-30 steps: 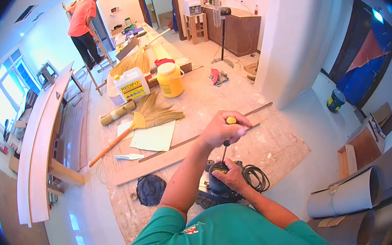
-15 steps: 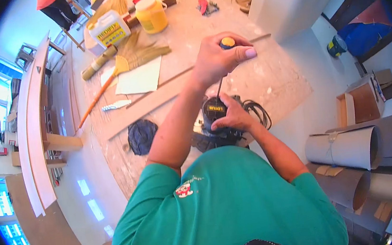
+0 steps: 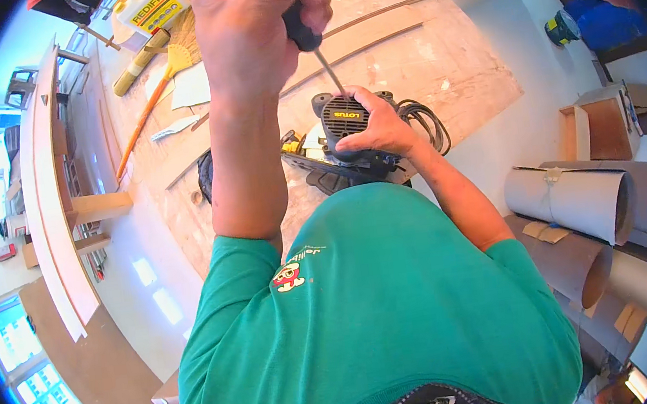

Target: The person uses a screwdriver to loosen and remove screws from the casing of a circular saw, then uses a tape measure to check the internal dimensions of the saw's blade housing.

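Note:
My left hand [image 3: 259, 35] is raised over the bench and closed round the dark handle of a screwdriver [image 3: 301, 29]. Its thin shaft slants down toward the rear edge of a black corded power tool [image 3: 342, 119], possibly a circular saw. Whether the tip sits in a screw cannot be made out. Gripping the tool's vented motor housing from the right is my right hand [image 3: 380, 126], thumb across the near side and fingers at the far edge. A flat plate and yellow parts show on the tool's left side.
A black cable [image 3: 427, 124] lies coiled right of the tool. Wooden strips [image 3: 369, 39] stretch across the board beyond it. To the left are a broom [image 3: 150, 125], a white jug [image 3: 154, 11] and a long plank [image 3: 44, 208]. Rolled sheets [image 3: 568, 200] stand at right.
The left hand has come up closer to the camera and leftward, turning over the handle, so the screwdriver now tilts more. The right hand stays on the tool. The view has shifted.

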Demonstrator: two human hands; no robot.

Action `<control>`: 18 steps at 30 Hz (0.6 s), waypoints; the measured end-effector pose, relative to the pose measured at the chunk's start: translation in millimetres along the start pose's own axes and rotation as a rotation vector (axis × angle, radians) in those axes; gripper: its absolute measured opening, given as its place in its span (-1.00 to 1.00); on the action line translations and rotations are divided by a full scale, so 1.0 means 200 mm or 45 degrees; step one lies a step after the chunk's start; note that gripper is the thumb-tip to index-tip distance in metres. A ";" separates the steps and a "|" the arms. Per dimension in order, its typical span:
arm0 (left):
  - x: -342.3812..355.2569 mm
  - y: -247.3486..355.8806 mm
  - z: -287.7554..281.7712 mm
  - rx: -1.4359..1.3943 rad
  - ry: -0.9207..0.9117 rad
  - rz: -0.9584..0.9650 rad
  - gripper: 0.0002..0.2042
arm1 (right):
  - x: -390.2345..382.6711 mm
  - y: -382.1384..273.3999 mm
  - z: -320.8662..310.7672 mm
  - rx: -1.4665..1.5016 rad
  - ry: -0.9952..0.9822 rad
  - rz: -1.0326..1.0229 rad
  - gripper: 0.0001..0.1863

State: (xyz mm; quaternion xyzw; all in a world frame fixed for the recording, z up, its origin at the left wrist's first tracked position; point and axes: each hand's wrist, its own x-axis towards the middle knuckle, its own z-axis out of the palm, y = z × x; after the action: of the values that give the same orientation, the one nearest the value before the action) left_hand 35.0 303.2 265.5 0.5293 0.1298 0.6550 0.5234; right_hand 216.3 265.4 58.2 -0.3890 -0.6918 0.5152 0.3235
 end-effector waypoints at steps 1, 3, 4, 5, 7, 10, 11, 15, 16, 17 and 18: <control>-0.03 0.01 -0.01 0.119 0.020 -0.045 -0.69 | 0.00 -0.02 -0.01 -0.025 -0.005 -0.036 0.00; -0.11 0.01 0.07 0.146 0.186 -0.169 -0.71 | 0.00 -0.03 -0.03 -0.020 -0.085 -0.013 0.04; -0.14 0.00 0.06 0.216 0.167 -0.178 -0.70 | 0.00 -0.03 -0.03 -0.031 -0.096 -0.044 0.05; -0.15 -0.01 0.07 0.184 0.176 -0.217 -0.71 | 0.01 -0.02 -0.03 -0.043 -0.105 -0.075 0.06; -0.19 -0.05 0.07 0.111 0.209 -0.300 -0.72 | 0.01 0.00 -0.03 -0.091 -0.081 -0.103 0.06; -0.21 -0.07 0.10 0.259 0.247 -0.283 -0.72 | 0.00 -0.02 -0.02 -0.126 -0.035 -0.084 0.06; -0.21 -0.07 0.10 0.276 0.261 -0.286 -0.72 | 0.00 -0.02 -0.02 -0.123 -0.037 -0.082 0.05; -0.19 -0.06 0.08 0.270 0.223 -0.242 -0.72 | 0.00 -0.02 -0.02 -0.034 -0.066 -0.025 0.04; -0.19 -0.06 0.08 0.271 0.223 -0.237 -0.72 | 0.00 -0.02 -0.02 0.007 -0.085 0.004 0.03; -0.19 -0.06 0.08 0.272 0.224 -0.233 -0.72 | 0.00 -0.03 -0.03 0.005 -0.074 -0.004 0.03; -0.20 -0.07 0.08 0.292 0.236 -0.248 -0.71 | 0.00 -0.04 -0.02 0.006 -0.066 -0.007 0.03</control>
State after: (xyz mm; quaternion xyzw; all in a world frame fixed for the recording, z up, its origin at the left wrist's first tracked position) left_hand 52.5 270.0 240.3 0.5078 0.3020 0.6282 0.5063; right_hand 219.1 266.1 66.3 -0.3728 -0.6997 0.5260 0.3078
